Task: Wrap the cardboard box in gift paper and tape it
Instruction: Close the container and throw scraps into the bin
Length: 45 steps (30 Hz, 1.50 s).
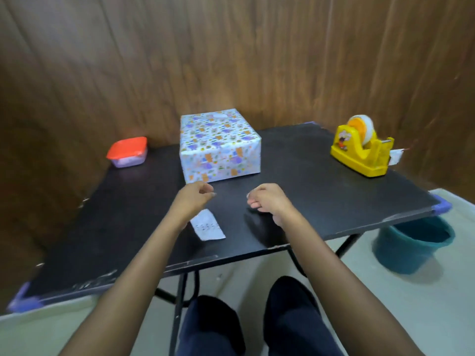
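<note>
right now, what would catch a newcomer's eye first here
The gift-wrapped box, covered in a colourful cartoon print, stands at the middle back of the black table. A bright yellow tape dispenser sits at the far right, and a tub with a red lid at the far left. The left hand and right hand hover just in front of the box.

Bare left hand (195, 197), bare right hand (267, 201), bare forearms (144, 255), dark navy trousers (290, 317).
</note>
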Motion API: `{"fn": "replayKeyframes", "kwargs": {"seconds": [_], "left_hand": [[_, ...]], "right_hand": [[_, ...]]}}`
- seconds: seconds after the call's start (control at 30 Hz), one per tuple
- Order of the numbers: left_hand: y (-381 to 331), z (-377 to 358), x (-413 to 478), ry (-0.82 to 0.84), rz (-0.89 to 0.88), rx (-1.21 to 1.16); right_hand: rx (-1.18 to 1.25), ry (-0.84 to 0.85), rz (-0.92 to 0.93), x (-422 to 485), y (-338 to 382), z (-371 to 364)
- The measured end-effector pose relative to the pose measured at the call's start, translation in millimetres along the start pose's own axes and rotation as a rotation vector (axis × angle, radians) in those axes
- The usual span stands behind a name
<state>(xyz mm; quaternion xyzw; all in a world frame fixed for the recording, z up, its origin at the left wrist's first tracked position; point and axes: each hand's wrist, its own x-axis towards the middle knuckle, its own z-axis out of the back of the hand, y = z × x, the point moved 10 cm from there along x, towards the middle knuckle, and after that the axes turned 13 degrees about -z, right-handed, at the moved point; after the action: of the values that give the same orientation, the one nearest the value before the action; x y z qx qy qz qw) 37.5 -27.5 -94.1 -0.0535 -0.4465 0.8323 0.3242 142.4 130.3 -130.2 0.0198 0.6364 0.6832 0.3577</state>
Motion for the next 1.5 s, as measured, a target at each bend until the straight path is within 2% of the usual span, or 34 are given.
{"fn": "replayKeyframes", "kwargs": {"seconds": [0.07, 0.2, 0.33, 0.4, 0.47, 0.53, 0.6, 0.67, 0.73, 0.87, 1.03, 1.2, 1.27, 1.37, 1.5], "left_hand": [[22.9, 8.0, -12.8, 0.056, 0.082, 0.079], [49.0, 14.4, -36.6, 0.136, 0.206, 0.309], [50.7, 10.5, -36.5, 0.068, 0.155, 0.124], [46.4, 15.1, -29.2, -0.008, 0.129, -0.059], [36.8, 19.3, -18.4, -0.061, 0.118, -0.228], [25.1, 14.3, -3.9, -0.026, 0.123, -0.325], [14.3, 4.1, 8.4, 0.033, 0.122, -0.356], [8.5, -4.8, 26.1, 0.033, 0.138, -0.420], [7.5, -14.0, 42.6, 0.039, 0.197, -0.569], [3.4, -25.1, 69.6, 0.072, 0.348, -0.930], [-13.7, -30.0, 93.5, 0.082, 0.365, -0.857], [-50.5, -22.7, 118.7, 0.109, 0.320, -0.664], [-67.8, -22.9, 121.3, 0.143, 0.300, -0.619], [-94.5, -28.5, 129.4, 0.199, 0.276, -0.599], [-135.3, -59.3, 141.1, 0.379, 0.220, -0.616]], "right_hand": [[-0.117, 0.109, -0.022, -4.2, 0.6, -36.8], [-0.406, 0.104, 0.086, -8.0, 8.4, -81.4], [-0.657, 0.086, 0.126, 1.6, 11.3, -103.3], [-0.578, 0.111, 0.117, 9.1, 15.3, -99.5], [-0.307, 0.164, 0.092, 19.2, 24.5, -87.6], [-0.088, 0.183, 0.084, 26.6, 36.3, -72.9], [0.018, 0.195, 0.100, 32.6, 45.1, -62.0], [0.085, 0.194, 0.115, 44.2, 55.4, -50.7], [0.127, 0.122, 0.160, 57.1, 66.6, -32.0], [-0.072, -0.074, 0.375, 62.0, 101.6, -0.4], [-0.079, -0.109, 0.375, 58.1, 120.2, 21.5], [0.089, 0.025, 0.052, 54.1, 130.8, 44.4], [0.046, 0.053, -0.019, 46.0, 138.6, 49.3], [-0.104, -0.021, -0.023, 35.2, 158.8, 69.1], [-0.065, -0.144, -0.016, 28.7, 169.5, 115.4]]}}
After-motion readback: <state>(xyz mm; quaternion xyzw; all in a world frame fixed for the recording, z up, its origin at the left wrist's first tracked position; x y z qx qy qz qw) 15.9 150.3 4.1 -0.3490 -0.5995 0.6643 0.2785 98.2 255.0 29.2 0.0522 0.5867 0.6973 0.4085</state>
